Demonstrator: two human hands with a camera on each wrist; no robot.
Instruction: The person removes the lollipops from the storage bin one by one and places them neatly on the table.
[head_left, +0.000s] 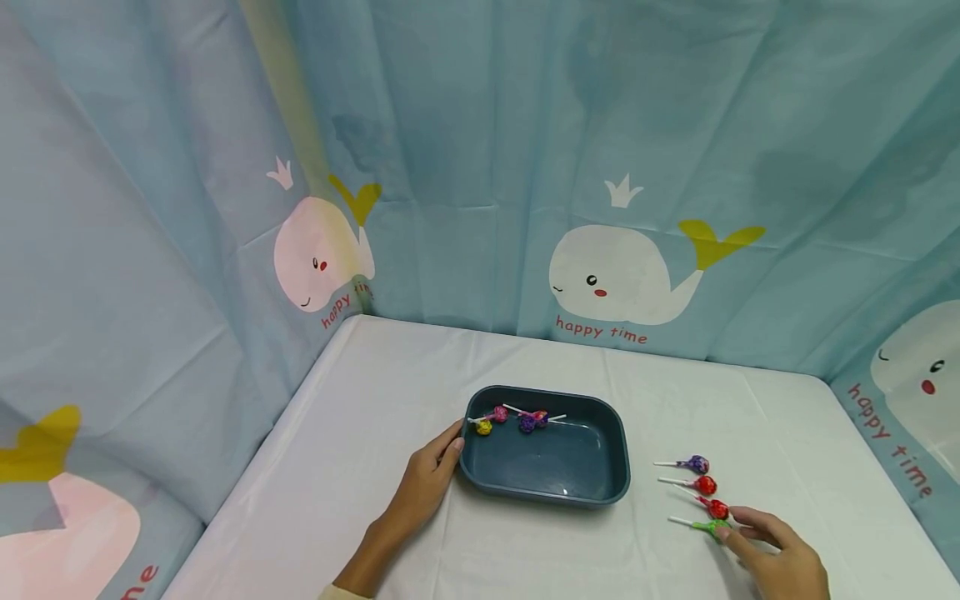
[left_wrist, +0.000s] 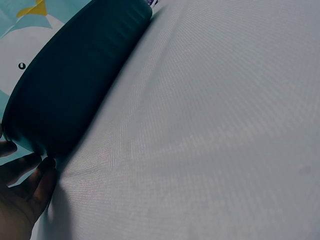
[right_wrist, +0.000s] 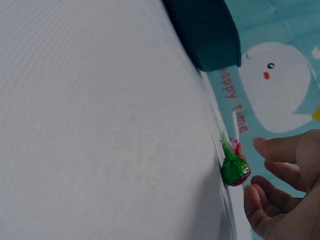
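Observation:
My left hand [head_left: 426, 477] grips the left end of a dark blue plastic basin [head_left: 555, 495]; in the left wrist view its fingertips meet the basin's end wall [left_wrist: 75, 75]. Right of the basin, several wrapped lollipops lie in a column, sticks pointing left: a purple lollipop [head_left: 698, 464], a red lollipop [head_left: 705, 485], another red lollipop [head_left: 717, 508] and a green lollipop [head_left: 705, 526] nearest me. Around the heads of the two nearest ones is my right hand [head_left: 783, 560], thumb and fingers spread. The right wrist view shows a gap between these fingers and the green head [right_wrist: 234, 170].
Inside the basin, at its back left, lie a yellow lollipop [head_left: 483, 427], a pink lollipop [head_left: 500, 413] and a purple lollipop [head_left: 527, 423] beside a red one. A white cloth [head_left: 375, 375] covers the table. Blue curtains [head_left: 465, 167] with printed whales stand around it.

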